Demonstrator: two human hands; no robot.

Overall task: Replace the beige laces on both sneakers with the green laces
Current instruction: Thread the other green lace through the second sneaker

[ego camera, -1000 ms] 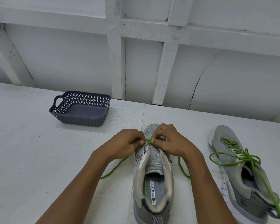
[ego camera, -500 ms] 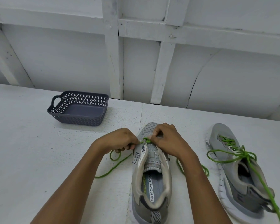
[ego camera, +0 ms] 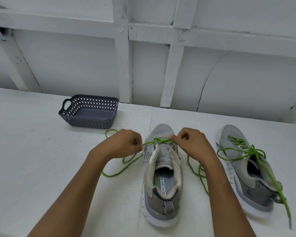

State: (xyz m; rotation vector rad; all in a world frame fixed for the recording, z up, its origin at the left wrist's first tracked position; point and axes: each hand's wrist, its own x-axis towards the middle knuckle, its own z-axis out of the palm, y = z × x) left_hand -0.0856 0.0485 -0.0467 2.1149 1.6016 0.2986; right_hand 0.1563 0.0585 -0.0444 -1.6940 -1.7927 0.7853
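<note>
A grey sneaker stands in the middle of the white table, toe pointing away from me. A green lace runs across its lowest eyelets near the toe. My left hand pinches the lace's left part just beside the shoe. My right hand pinches the right part over the shoe's right eyelets. Loose lengths of the lace trail on the table on both sides. A second grey sneaker lies tilted at the right, laced in green with its ends hanging loose.
A dark grey perforated basket stands at the back left, with nothing visible inside. A white panelled wall rises behind the table. The table stretches bare to the left of my arm.
My hands have moved apart, the left one out to the left, drawing the green lace taut across the toe eyelets. More loose lace now lies on the table at the left.
</note>
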